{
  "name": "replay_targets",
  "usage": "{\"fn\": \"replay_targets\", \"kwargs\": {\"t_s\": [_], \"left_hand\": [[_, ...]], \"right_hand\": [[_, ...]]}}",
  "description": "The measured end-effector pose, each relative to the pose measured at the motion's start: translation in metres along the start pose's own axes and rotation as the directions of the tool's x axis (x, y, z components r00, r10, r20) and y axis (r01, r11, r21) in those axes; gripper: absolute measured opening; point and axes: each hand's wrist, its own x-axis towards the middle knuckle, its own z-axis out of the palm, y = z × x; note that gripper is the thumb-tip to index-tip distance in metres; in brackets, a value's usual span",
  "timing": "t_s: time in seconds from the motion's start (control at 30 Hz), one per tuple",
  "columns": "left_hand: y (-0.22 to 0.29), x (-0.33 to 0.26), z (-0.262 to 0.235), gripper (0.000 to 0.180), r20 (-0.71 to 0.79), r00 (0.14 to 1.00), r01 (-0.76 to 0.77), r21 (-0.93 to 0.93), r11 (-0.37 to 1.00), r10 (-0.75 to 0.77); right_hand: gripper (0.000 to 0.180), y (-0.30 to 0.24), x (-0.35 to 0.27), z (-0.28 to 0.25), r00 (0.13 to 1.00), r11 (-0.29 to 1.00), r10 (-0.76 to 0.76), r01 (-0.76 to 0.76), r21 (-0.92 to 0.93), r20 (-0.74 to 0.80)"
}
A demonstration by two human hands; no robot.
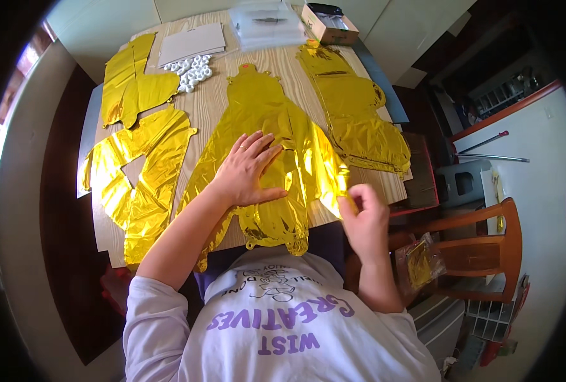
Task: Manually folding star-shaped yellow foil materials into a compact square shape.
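Note:
A flat, uninflated gold foil balloon (254, 95) lies in front of me, its narrow end toward the far side of the table. My left hand (251, 167) rests palm down on its middle, fingers stretched out and thumb apart. At the balloon's right edge, my right hand (367, 215) pinches the shiny foil between thumb and fingers, lifting that edge a little. On the left are two more flat gold balloons: a folded-looking one (127, 83) farther off and a crinkled one (152, 181) with a gap in it nearer me. Another gold balloon (353, 114) lies on the right.
On the wood-grain table (208, 114), white cards (192, 44) lie behind a heap of small white coils (195, 69). Clear plastic sleeves (269, 27) and a cardboard box (330, 24) stand at the far edge. A wooden chair (512, 254) with a gold-filled packet (423, 267) is at right.

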Motion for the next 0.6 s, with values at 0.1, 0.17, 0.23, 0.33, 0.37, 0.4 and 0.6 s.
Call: {"fn": "replay_targets", "kwargs": {"t_s": [0.1,0.17,0.23,0.33,0.37,0.4,0.6], "left_hand": [[0.001,0.0,-0.008,0.087,0.038,0.999,-0.027,-0.003,1.0,0.027],[-0.037,-0.008,0.031,0.078,-0.089,0.987,-0.129,0.066,0.989,0.135],[-0.055,-0.01,0.051,0.073,-0.15,0.97,-0.177,0.097,0.979,0.19],[-0.046,-0.007,0.045,0.072,0.015,0.995,-0.099,0.213,0.972,0.098],[-0.045,-0.007,0.044,0.071,0.009,0.995,-0.099,0.229,0.968,0.1],[-0.044,-0.005,0.045,0.071,0.003,0.994,-0.105,0.241,0.965,0.107],[-0.064,-0.01,0.06,0.067,-0.151,0.961,-0.187,0.272,0.944,0.234]], "right_hand": [[0.021,-0.025,-0.009,0.026,0.908,0.931,-0.351,0.311,0.193,0.229],[0.025,-0.037,-0.004,0.038,0.748,0.837,-0.538,0.418,0.353,0.388],[0.023,-0.023,0.004,0.042,0.764,0.838,-0.464,0.216,0.501,0.448],[0.018,0.016,0.037,0.041,0.879,0.916,-0.287,0.135,0.378,0.381],[0.022,0.029,0.053,0.046,0.894,0.917,-0.379,0.329,0.226,0.238],[0.028,0.039,0.064,0.051,0.88,0.921,-0.388,0.368,0.125,0.274],[0.058,0.05,0.07,0.088,0.71,0.734,-0.466,0.644,-0.217,0.528]]}}
